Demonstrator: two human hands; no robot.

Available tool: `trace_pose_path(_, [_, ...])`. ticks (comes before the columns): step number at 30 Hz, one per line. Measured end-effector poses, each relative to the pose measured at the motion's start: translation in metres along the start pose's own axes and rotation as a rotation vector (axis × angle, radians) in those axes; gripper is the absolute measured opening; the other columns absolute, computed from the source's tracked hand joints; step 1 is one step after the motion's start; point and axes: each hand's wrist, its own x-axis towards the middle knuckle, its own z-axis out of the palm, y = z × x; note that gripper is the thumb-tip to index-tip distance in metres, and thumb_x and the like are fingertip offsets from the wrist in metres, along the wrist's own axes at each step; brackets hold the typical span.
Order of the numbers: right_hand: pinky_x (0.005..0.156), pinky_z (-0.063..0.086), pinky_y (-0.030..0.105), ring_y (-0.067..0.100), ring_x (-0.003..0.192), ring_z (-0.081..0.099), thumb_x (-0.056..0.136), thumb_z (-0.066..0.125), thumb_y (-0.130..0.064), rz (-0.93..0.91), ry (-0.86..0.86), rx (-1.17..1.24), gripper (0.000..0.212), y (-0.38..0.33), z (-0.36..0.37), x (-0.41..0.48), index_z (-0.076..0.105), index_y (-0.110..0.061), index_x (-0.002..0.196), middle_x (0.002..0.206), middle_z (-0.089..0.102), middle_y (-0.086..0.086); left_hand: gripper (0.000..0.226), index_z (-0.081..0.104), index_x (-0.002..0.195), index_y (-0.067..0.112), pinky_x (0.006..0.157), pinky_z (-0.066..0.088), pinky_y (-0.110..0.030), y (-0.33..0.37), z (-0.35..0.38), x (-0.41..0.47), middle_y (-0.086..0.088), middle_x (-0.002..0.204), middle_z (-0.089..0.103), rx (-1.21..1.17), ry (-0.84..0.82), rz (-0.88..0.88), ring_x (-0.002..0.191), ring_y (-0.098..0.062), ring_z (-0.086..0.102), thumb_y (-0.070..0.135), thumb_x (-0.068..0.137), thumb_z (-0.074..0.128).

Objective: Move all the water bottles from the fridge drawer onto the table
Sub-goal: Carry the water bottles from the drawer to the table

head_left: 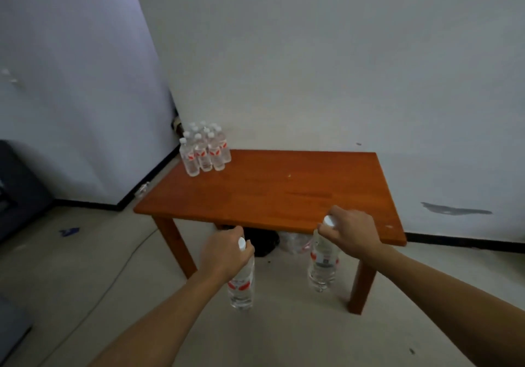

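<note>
Bottle (241, 282) in left hand (224, 253), second bottle (324, 263) in right hand (352, 227), cluster (204, 153) on table (284, 190)

Low in the centre of the frame, the left grip (227, 250) curls round the neck of a clear plastic water bottle (241, 287) with a white cap and a red label. The bottle hangs upright in front of the orange-brown wooden tabletop (270, 193). The right grip (352, 228) holds a matching second bottle (324, 264) at the tabletop's near edge. A cluster of like bottles (204, 150) stands on its far left corner.
</note>
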Motion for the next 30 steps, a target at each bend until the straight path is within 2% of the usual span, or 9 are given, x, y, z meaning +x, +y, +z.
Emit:
trace_pose_path(3, [0.046, 0.038, 0.025, 0.008, 0.049, 0.042, 0.089, 0.042, -0.061, -0.080, -0.037, -0.029, 0.040, -0.013, 0.036, 0.065, 0.048, -0.022, 0.078, 0.061, 0.050, -0.008, 0.024, 0.058, 0.077, 0.016, 0.054, 0.040, -0.028, -0.036, 0.011, 0.037, 0.002, 0.067, 0.061, 0.028, -0.007, -0.074, 0.061, -0.014, 0.058, 0.038, 0.087, 0.053])
trace_pose_path(7, [0.043, 0.022, 0.022, 0.004, 0.045, 0.032, 0.090, 0.045, -0.060, -0.174, -0.073, -0.024, 0.036, -0.026, 0.074, 0.153, 0.042, -0.025, 0.081, 0.056, 0.038, -0.010, 0.027, 0.046, 0.069, 0.021, 0.052, 0.041, -0.028, -0.070, 0.019, 0.099, 0.006, 0.059, 0.052, 0.049, 0.010, -0.149, 0.057, -0.013, 0.055, 0.039, 0.087, 0.055])
trace_pose_path(10, [0.044, 0.020, 0.020, 0.003, 0.047, 0.032, 0.091, 0.049, -0.057, -0.211, -0.106, 0.016, 0.033, -0.037, 0.090, 0.218, 0.042, -0.025, 0.087, 0.059, 0.037, -0.012, 0.026, 0.047, 0.074, 0.023, 0.058, 0.049, -0.029, -0.092, 0.020, 0.146, 0.007, 0.065, 0.056, 0.060, 0.013, -0.192, 0.061, -0.012, 0.057, 0.045, 0.087, 0.055])
trace_pose_path(12, [0.045, 0.020, 0.019, 0.002, 0.049, 0.034, 0.091, 0.049, -0.056, -0.236, -0.118, 0.038, 0.033, -0.046, 0.099, 0.262, 0.049, -0.023, 0.095, 0.063, 0.040, -0.012, 0.026, 0.049, 0.076, 0.023, 0.060, 0.050, -0.030, -0.108, 0.022, 0.174, 0.007, 0.066, 0.057, 0.058, 0.049, -0.245, 0.061, -0.012, 0.057, 0.046, 0.086, 0.057])
trace_pose_path(16, [0.046, 0.024, 0.017, 0.000, 0.054, 0.042, 0.089, 0.052, -0.057, -0.264, -0.116, 0.069, 0.039, -0.066, 0.127, 0.334, 0.056, -0.021, 0.104, 0.074, 0.051, -0.010, 0.024, 0.050, 0.081, 0.026, 0.060, 0.048, -0.021, -0.143, 0.026, 0.223, 0.010, 0.068, 0.057, 0.090, 0.073, -0.314, 0.061, -0.007, 0.056, 0.049, 0.087, 0.058])
trace_pose_path(20, [0.050, 0.035, 0.016, 0.006, 0.067, 0.055, 0.089, 0.051, -0.058, -0.255, -0.158, 0.070, 0.040, -0.086, 0.161, 0.394, 0.057, -0.023, 0.107, 0.080, 0.055, -0.010, 0.022, 0.051, 0.083, 0.029, 0.065, 0.050, -0.019, -0.189, 0.036, 0.275, 0.012, 0.070, 0.057, 0.076, 0.047, -0.357, 0.065, -0.004, 0.058, 0.049, 0.088, 0.057])
trace_pose_path(23, [0.056, 0.047, 0.018, 0.006, 0.069, 0.058, 0.089, 0.050, -0.059, -0.221, -0.187, 0.061, 0.040, -0.100, 0.193, 0.435, 0.057, -0.024, 0.107, 0.085, 0.060, -0.009, 0.021, 0.050, 0.085, 0.029, 0.067, 0.047, -0.017, -0.227, 0.049, 0.316, 0.013, 0.074, 0.057, 0.093, 0.013, -0.331, 0.068, -0.004, 0.058, 0.049, 0.089, 0.055])
trace_pose_path(30, [0.061, 0.051, 0.020, 0.006, 0.073, 0.059, 0.088, 0.051, -0.060, -0.070, -0.184, 0.038, 0.041, -0.136, 0.256, 0.533, 0.056, -0.026, 0.110, 0.091, 0.064, -0.009, 0.024, 0.053, 0.098, 0.029, 0.071, 0.050, -0.017, -0.316, 0.070, 0.420, 0.013, 0.088, 0.063, 0.030, -0.072, -0.224, 0.074, -0.005, 0.058, 0.051, 0.088, 0.057])
